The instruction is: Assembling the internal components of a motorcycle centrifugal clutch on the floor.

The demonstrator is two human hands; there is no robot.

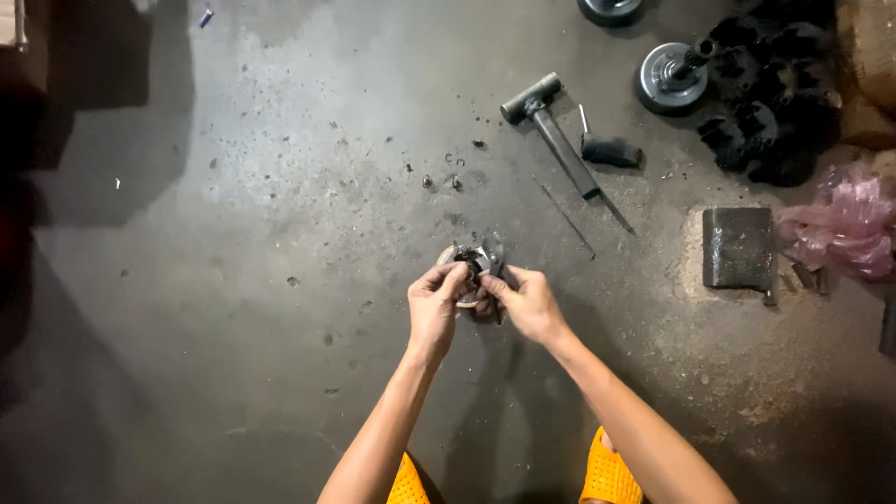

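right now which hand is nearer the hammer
Right. The right hand is below the hammer, slightly to its left. The left hand is farther left, beyond the metal part both hands hold.

Looks straight down from head height onto a concrete floor [233,280], fairly far off, facing forward past the forearms.

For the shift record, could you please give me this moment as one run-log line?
left hand: holds round metal part | right hand: fingertips on same part | hammer: on concrete floor, beyond hands
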